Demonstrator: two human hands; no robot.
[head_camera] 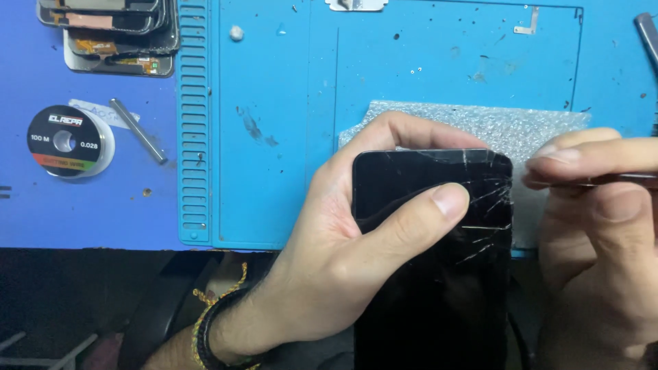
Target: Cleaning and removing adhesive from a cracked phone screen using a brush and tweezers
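Cracked black phone (pixel 439 274) gripped in my left hand (pixel 343 267), thumb pressed across glass; right hand (pixel 596 226) pinches thin tool (pixel 617 180) at its edge. Fragile, slippery: hold by sides.

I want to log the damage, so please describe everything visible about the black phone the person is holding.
The phone is a black slab with rounded corners and a glossy glass front, its screen dark. Cracks spread from its upper right area in thin white lines, some reaching across the top edge. It is held face up, upright in the view, above the blue mat and a bubble wrap sheet. The left hand grips it, thumb on the glass. The right hand holds a thin tool at its right edge.
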